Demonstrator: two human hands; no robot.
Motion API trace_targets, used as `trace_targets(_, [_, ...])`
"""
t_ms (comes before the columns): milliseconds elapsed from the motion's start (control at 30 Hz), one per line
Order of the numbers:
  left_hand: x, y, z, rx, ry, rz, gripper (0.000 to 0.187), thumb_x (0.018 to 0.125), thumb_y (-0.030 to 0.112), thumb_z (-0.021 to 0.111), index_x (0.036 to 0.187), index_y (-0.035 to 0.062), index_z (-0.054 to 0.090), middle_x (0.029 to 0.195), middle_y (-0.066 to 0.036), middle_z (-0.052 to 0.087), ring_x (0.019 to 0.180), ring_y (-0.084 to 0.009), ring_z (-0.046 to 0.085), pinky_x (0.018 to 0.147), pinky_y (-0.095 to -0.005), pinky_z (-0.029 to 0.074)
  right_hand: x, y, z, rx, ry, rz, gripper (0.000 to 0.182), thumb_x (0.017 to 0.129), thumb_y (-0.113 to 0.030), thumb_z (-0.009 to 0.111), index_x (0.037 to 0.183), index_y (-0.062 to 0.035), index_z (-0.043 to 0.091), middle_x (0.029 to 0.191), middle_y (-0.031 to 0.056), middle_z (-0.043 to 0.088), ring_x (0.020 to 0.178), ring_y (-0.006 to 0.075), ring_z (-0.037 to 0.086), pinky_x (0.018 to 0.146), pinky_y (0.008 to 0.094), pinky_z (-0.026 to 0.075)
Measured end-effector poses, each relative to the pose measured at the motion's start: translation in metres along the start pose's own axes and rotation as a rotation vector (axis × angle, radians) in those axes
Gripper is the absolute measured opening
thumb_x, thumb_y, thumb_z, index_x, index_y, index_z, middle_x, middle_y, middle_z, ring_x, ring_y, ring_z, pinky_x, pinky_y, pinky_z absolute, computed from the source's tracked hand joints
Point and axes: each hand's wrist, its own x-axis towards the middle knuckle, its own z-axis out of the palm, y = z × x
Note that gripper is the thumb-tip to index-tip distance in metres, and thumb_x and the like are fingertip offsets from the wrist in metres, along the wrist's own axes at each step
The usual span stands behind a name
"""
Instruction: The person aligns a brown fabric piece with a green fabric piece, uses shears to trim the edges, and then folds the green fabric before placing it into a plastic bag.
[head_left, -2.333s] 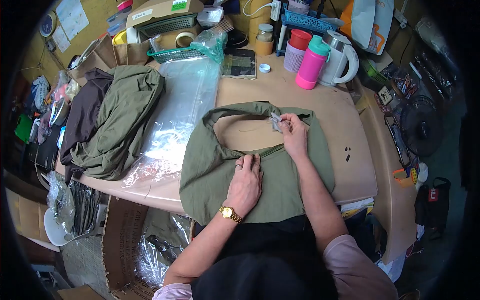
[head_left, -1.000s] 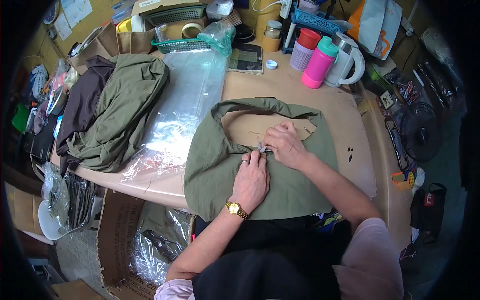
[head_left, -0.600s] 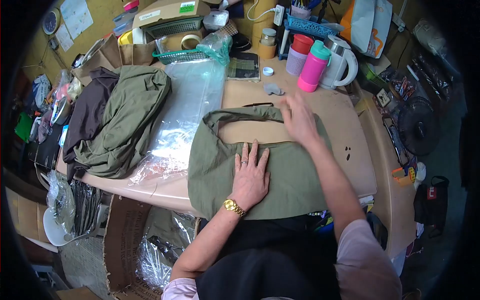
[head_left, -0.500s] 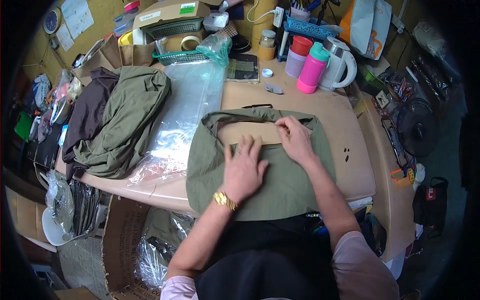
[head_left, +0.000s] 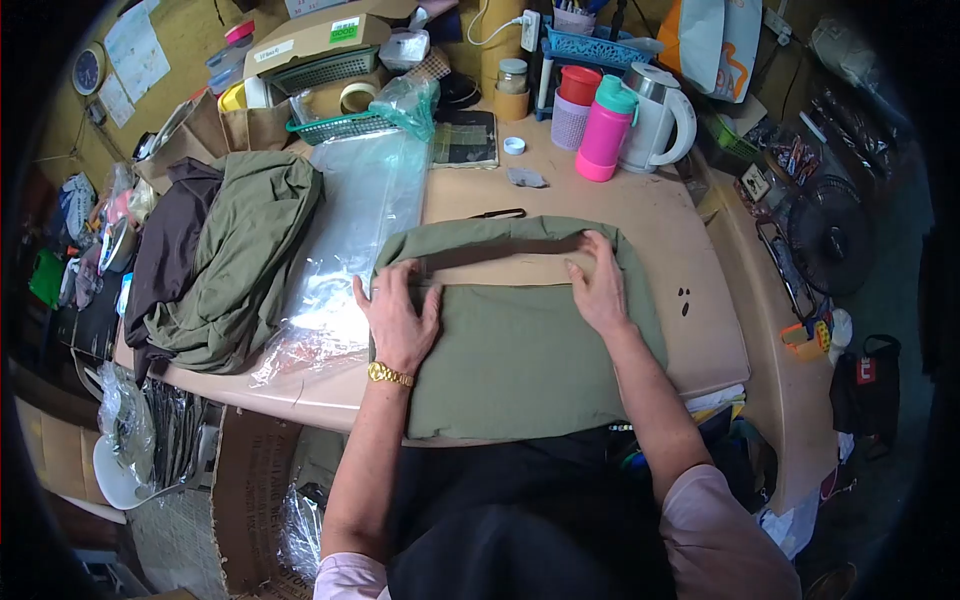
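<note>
A green garment (head_left: 520, 360) lies folded on the tan table in front of me. Across its upper part a piece of tan cardboard (head_left: 510, 271) shows, with a dark strip of cloth above it. My left hand (head_left: 401, 318) is at the garment's upper left, its thumb and forefinger apart and its other fingertips at the edge of the opening. My right hand (head_left: 600, 283) is at the upper right, fingertips curled at the folded cloth and thumb apart, over the cardboard's right end. Whether the fingertips pinch cloth is hard to see.
More green and dark garments (head_left: 240, 260) lie at the left beside clear plastic bags (head_left: 350, 210). A pink bottle (head_left: 604, 130), a kettle (head_left: 655, 120) and a basket (head_left: 345, 127) stand at the back. An open carton (head_left: 245, 500) is below the table.
My left hand has moved left, off the middle of the garment to its upper left corner. The garment's top edge now lies lower over the cardboard. My right hand's thumb has spread apart.
</note>
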Motion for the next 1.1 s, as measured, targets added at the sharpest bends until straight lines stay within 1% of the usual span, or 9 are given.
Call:
trace_targets(67, [0.008,0.002,-0.011,-0.119,0.125,0.062,0.059,0.084,0.026,0.071,0.136,0.0099,0.048,0.118,-0.014,0.057,0.116,-0.0310,0.053,0.104,-0.0575,0.029,0.002,-0.005,-0.004,0.298,-0.036,0.127,0.049,0.087,-0.013,0.068,0.130,-0.0042,0.046,0.117,0.0211,0.052,0.113,0.0394,0.049,0.098,0.0468,0.040])
trace_targets(133, [0.019,0.007,-0.016,0.018,0.188,-0.078,0.063,0.078,0.021,0.076,0.135,0.0124,0.049,0.113,-0.014,0.056,0.109,-0.0316,0.052,0.094,-0.0483,0.035,0.006,-0.015,-0.011,-0.461,0.318,-0.376,0.057,0.079,-0.011,0.073,0.129,-0.0087,0.047,0.115,0.0190,0.053,0.113,0.0354,0.050,0.098,0.0483,0.037])
trace_targets(200, [0.033,0.001,-0.003,0.063,0.283,-0.070,0.047,0.078,0.020,0.076,0.121,0.0113,0.059,0.104,-0.012,0.059,0.105,-0.0301,0.055,0.091,-0.0472,0.037,0.011,-0.023,-0.016,-0.609,0.414,-0.216,0.053,0.073,-0.010,0.075,0.121,-0.0112,0.053,0.117,0.0165,0.054,0.112,0.0329,0.051,0.098,0.0489,0.034])
trace_targets(267, [0.039,-0.025,0.017,0.093,0.088,-0.003,0.028,0.079,0.015,0.074,0.105,0.0107,0.063,0.094,-0.008,0.061,0.096,-0.0279,0.056,0.085,-0.0429,0.038,0.014,0.003,-0.026,-0.803,0.261,0.036,0.041,0.073,-0.007,0.072,0.111,-0.0110,0.058,0.110,0.0119,0.059,0.108,0.0301,0.054,0.097,0.0471,0.033])
trace_targets(433, [0.025,-0.026,0.021,-0.176,0.390,-0.061,0.012,0.084,0.003,0.067,0.086,0.0076,0.056,0.072,-0.007,0.061,0.067,-0.0296,0.059,0.075,-0.0397,0.043,0.012,0.031,-0.040,-0.479,0.488,-0.007,0.024,0.071,0.005,0.058,0.089,-0.0104,0.054,0.088,0.0044,0.061,0.090,0.0248,0.060,0.092,0.0389,0.033])
trace_targets(800, [0.025,-0.036,0.020,-0.155,0.335,-0.101,0.016,0.084,0.007,0.068,0.099,0.0078,0.061,0.087,-0.010,0.066,0.084,-0.0299,0.060,0.083,-0.0425,0.042,0.019,0.039,-0.037,-0.439,0.448,0.008,0.026,0.071,0.004,0.058,0.092,-0.0101,0.054,0.091,0.0051,0.059,0.095,0.0263,0.058,0.093,0.0408,0.034])
trace_targets(867, [0.032,-0.015,0.005,0.030,0.447,-0.024,0.031,0.082,0.010,0.071,0.112,0.0081,0.060,0.106,-0.014,0.063,0.098,-0.0314,0.060,0.084,-0.0437,0.041,0.016,0.029,-0.041,-0.446,0.371,0.071,0.027,0.074,0.001,0.062,0.097,-0.0100,0.055,0.097,0.0068,0.059,0.100,0.0274,0.057,0.095,0.0426,0.034])
trace_targets(1000, [-0.010,0.058,-0.063,-0.177,-0.189,0.182,0.056,0.084,0.027,0.073,0.133,0.0105,0.053,0.138,-0.017,0.051,0.130,-0.0382,0.045,0.104,-0.0500,0.036,-0.001,-0.034,-0.061,-0.562,0.142,0.045,0.055,0.081,-0.021,0.072,0.130,-0.0135,0.049,0.138,0.0172,0.040,0.132,0.0368,0.037,0.110,0.0569,0.023])
trace_targets(1100, [-0.067,0.076,-0.071,0.054,-0.532,0.198,0.074,0.091,0.058,0.054,0.151,0.0170,0.037,0.157,-0.017,0.030,0.146,-0.0397,0.024,0.115,-0.0642,0.013,-0.052,-0.066,-0.069,-0.618,-0.284,0.001,0.068,0.088,-0.036,0.068,0.147,-0.0171,0.039,0.156,0.0207,0.022,0.145,0.0394,0.020,0.115,0.0652,0.011])
